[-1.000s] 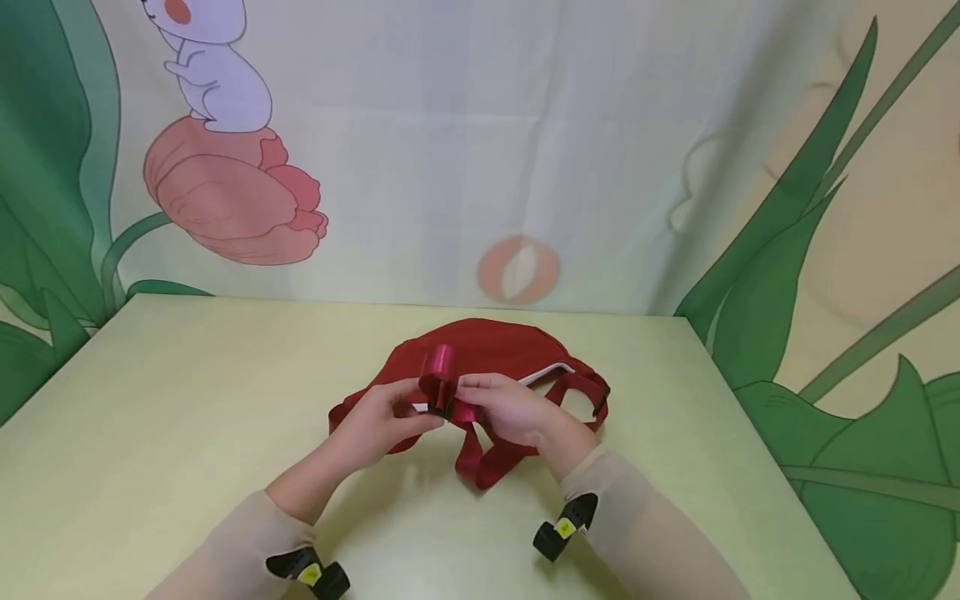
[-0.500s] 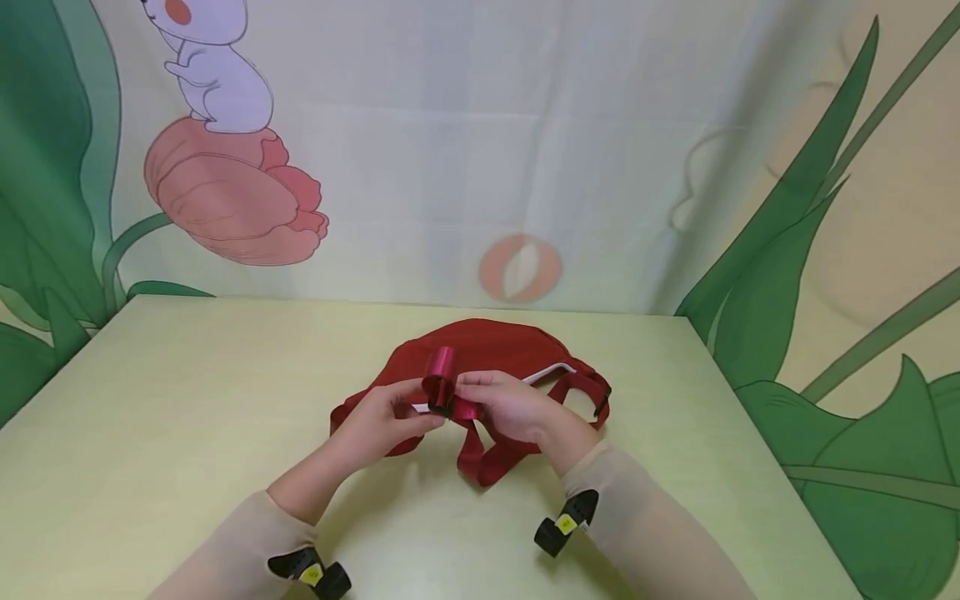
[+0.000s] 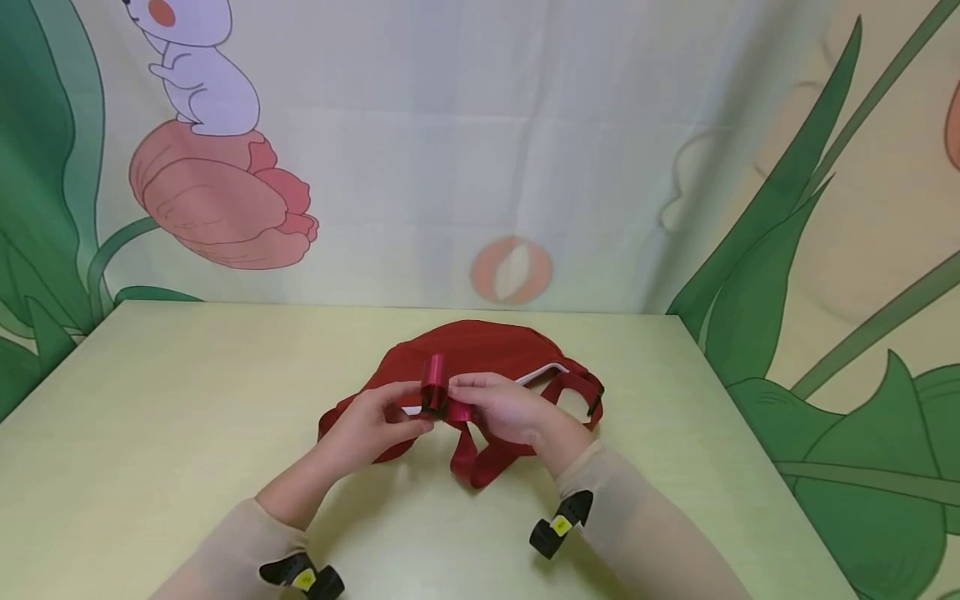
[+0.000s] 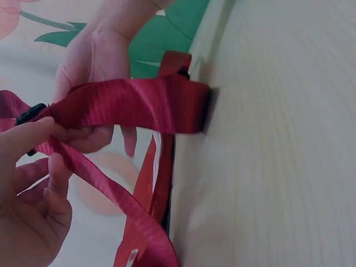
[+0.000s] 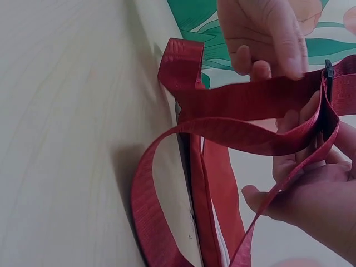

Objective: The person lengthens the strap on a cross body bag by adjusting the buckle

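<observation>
A red waist bag (image 3: 480, 346) with a white zip lies on the table, its webbing strap (image 3: 472, 467) trailing toward the front. Both hands are over the bag's near side, working at a black strap slider (image 4: 30, 114). My left hand (image 3: 371, 425) pinches the strap at the slider between thumb and fingers. Close beside it, my right hand (image 3: 506, 408) holds the strap just right of the slider, its fingers partly behind the webbing in the left wrist view. A shiny loop of strap (image 3: 435, 375) stands up between the hands.
The pale table (image 3: 187, 392) extends around the bag. Behind it hangs a printed curtain (image 3: 405, 167) with a cartoon animal, a flower and green leaves. A second black buckle (image 3: 596, 402) sits at the bag's right end.
The upright strap loop between the hands has sunk slightly and turned so it looks narrower. The hands keep their hold, and the whole head view has shifted a little.
</observation>
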`<state>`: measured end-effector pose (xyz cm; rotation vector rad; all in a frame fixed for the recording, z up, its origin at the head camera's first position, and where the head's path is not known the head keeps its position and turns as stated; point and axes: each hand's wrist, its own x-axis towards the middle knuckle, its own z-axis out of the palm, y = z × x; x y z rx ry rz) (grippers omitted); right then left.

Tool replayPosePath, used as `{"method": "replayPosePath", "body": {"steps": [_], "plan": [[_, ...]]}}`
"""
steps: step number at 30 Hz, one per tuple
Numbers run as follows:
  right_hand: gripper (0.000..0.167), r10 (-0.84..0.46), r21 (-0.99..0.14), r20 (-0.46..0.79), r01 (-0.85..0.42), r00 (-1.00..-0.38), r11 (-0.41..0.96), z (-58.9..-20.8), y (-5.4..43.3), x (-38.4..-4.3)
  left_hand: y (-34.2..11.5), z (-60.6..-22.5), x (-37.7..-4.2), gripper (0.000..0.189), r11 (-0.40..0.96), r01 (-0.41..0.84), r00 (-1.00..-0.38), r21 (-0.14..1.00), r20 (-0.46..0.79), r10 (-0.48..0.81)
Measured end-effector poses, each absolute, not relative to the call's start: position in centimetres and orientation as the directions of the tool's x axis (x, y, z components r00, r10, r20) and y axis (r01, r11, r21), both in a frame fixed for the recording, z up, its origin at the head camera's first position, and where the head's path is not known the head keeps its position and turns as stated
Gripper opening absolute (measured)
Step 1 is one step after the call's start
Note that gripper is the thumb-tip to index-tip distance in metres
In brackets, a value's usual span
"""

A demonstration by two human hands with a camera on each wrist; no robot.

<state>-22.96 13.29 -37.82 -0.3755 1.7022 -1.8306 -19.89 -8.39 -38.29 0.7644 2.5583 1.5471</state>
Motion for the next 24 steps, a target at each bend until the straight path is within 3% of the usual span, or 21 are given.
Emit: {"method": "replayPosePath", "body": {"steps": [5, 12, 19, 24], "plan": [[0.023, -0.601, -0.973, -0.189, 0.232, -0.777, 0.005, -37.53, 13.17, -22.89, -8.09, -37.76, -19.83, 0.041, 0.295, 0.356, -0.873, 0.887, 0.203, 0.444], [0.028, -0.584, -0.971, -0.198, 0.240, -0.787, 0.005, -37.31, 13.24, -22.82, -8.55, -37.51, -19.53, 0.040, 0.371, 0.367, -0.888, 0.853, 0.202, 0.414], [0.029, -0.593, -0.969, -0.197, 0.246, -0.781, -0.003, -37.30, 13.10, -22.55, -8.12, -37.49, -19.50, 0.044, 0.306, 0.351, -0.875, 0.885, 0.194, 0.444], [0.029, -0.582, -0.969, -0.199, 0.246, -0.788, -0.002, -37.29, 13.35, -22.40, -8.42, -37.67, -19.79, 0.039, 0.371, 0.373, -0.883, 0.851, 0.202, 0.424]]}}
